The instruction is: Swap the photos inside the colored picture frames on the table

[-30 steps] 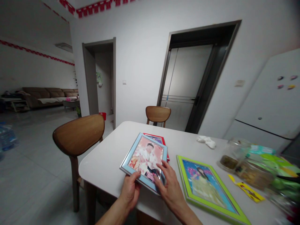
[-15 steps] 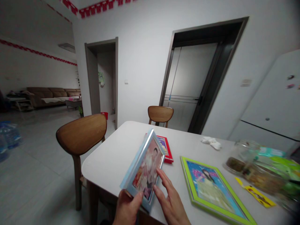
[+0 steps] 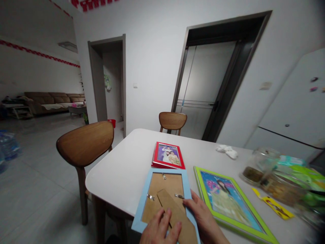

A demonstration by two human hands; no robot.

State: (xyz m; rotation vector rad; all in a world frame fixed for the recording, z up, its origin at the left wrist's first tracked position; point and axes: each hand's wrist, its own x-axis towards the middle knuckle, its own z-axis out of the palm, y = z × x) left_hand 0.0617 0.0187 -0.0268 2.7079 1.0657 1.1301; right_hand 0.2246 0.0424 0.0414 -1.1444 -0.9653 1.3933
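A light-blue picture frame (image 3: 186,176) is tilted over the near table edge, its brown backing board facing me. Several small metal clips sit around the board, and a brown cardboard stand (image 3: 175,206) lies across it. My right hand (image 3: 205,217) grips the frame's right edge, thumb near the right clip. My left hand (image 3: 161,228) is at the lower part, its bent fingers and thumb on the stand and board. Just beyond lies a red picture frame (image 3: 169,166) with a group photo, seemingly stacked on another. To the right lies a lime-green picture frame (image 3: 200,183), photo up.
The white table (image 3: 119,173) has a wooden chair (image 3: 87,140) at its left and another chair (image 3: 172,120) at the far side. Crumpled white tissue (image 3: 227,151), glass jars (image 3: 256,169) and a yellow packet (image 3: 276,207) are on the right.
The blue frame has been turned from its photo side to its back and lowered. My left hand has shifted onto the backing, my right hand to the right edge. The red frame is more exposed.
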